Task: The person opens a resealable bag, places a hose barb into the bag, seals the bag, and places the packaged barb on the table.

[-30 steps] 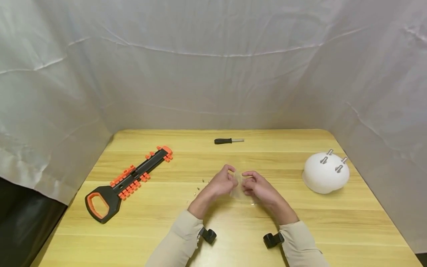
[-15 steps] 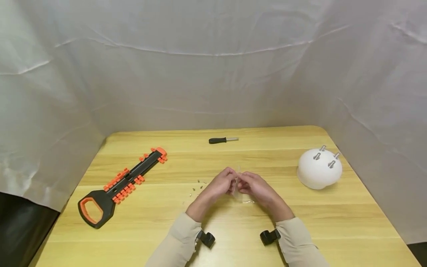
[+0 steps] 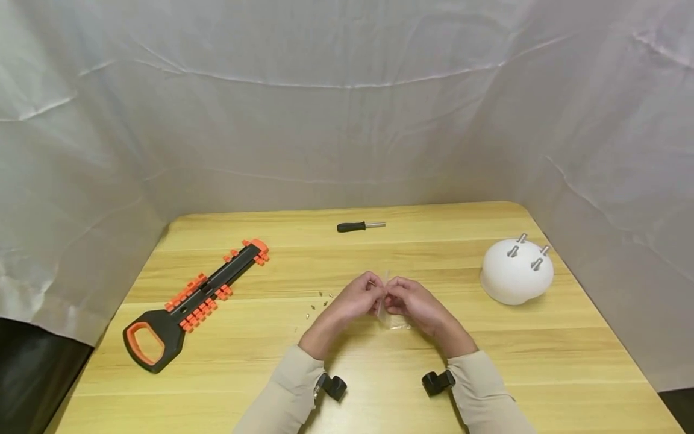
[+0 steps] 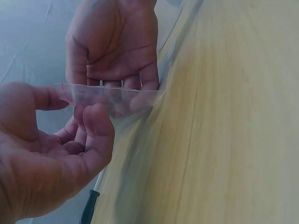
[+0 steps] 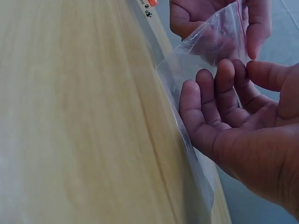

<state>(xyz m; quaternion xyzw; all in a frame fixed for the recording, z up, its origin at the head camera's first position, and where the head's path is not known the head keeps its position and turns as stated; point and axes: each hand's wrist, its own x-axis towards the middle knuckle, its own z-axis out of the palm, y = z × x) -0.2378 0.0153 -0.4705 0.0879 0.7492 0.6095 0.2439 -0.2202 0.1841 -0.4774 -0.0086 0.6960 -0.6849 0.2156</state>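
A clear plastic zip-lock bag (image 3: 394,320) hangs between both hands near the middle of the table. My left hand (image 3: 356,298) pinches its top edge from the left, thumb and fingers curled in. From the right, my right hand (image 3: 416,304) pinches the same edge, fingertips close to the left's. In the right wrist view the bag (image 5: 187,63) shows a red line along its seal, and its lower part drapes past the fingers. No contents show inside it. Several small brass-coloured screws (image 3: 325,304) lie loose just left of my left hand.
A black screwdriver (image 3: 351,227) with a metal shaft lies at the back. On the left rests a black and orange long-handled piece (image 3: 207,292) with orange clips. A white rounded object (image 3: 515,277) with metal pegs stands on the right. Pale curtains (image 3: 347,132) surround the table.
My hands have come closer together at the bag's top edge, and the bag has turned more edge-on. The whole head view has shifted slightly; the other objects keep their places on the table.
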